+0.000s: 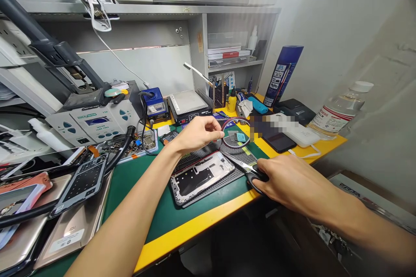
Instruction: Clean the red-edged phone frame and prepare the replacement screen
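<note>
My left hand [203, 132] pinches the edge of a thin, dark red ring that looks like a narrow roll of tape [234, 147]. In my right hand [282, 176] is a pair of scissors [240, 163] with black handles, its metal blades pointing left, just below the ring. Whether any strip lies between the blades is too small to tell. Under both hands, a bare phone frame [222, 165], silver and black inside, rests tilted on a black perforated mat [224, 185]. A small teal-labelled piece [240, 137] shows through the ring.
A green work mat [156, 205] covers the yellow table. Phone parts and housings [76, 225] pile up at left, near a soldering station [94, 121] and black hose. Behind are a heating plate [188, 104] and yellow bottle [232, 100]. A large clear bottle [338, 110] stands right.
</note>
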`<state>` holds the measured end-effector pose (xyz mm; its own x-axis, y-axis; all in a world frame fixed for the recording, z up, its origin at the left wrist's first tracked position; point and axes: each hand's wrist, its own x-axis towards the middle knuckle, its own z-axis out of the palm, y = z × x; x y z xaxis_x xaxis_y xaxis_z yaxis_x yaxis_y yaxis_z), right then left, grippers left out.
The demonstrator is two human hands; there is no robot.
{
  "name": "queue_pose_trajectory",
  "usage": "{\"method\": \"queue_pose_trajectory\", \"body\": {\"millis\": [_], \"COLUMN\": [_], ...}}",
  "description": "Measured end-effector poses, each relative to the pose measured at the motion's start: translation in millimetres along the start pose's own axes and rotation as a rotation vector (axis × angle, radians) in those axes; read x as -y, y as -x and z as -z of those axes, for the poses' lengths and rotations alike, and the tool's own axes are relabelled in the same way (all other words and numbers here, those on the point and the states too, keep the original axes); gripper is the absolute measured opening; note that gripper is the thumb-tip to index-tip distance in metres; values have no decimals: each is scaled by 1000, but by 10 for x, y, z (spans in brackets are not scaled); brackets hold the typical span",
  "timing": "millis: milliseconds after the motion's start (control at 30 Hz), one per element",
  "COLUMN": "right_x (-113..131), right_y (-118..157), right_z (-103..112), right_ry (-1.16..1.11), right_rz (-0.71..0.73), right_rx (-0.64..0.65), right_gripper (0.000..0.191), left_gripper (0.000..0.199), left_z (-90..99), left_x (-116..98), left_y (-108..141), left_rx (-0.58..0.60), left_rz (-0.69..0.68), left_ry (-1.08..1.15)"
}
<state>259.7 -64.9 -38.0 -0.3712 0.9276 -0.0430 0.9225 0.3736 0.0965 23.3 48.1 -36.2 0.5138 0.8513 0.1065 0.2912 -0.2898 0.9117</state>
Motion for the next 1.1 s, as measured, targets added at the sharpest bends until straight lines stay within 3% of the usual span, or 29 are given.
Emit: {"method": "queue_pose_trajectory", "body": {"millis": [500,633,833,967,1100], "right_x": [-19,-73,-318,-424,-493], "right_y": [-5,13,-98,-228,-309], "right_z": [-42,-31,-32,-87,-170], "right_ry": [46,21,-47,-131,-214], "right_rz": [25,-29,-193,-213,-218], "right_rx": [-15,-11,7,29,-9], "right_gripper": [20,26,33,30,33], "left_gripper": [21,19,17,22,25], "left_z": [-2,-28,55,135,98], "left_x": [21,-25,90,284,360], "left_y": [-20,-24,6,68,84], "left_rx": [-12,-84,-323,-342,-348], "left_rz": [5,25,249,421,447], "left_ry": [35,43,-88,-218,-345]}}
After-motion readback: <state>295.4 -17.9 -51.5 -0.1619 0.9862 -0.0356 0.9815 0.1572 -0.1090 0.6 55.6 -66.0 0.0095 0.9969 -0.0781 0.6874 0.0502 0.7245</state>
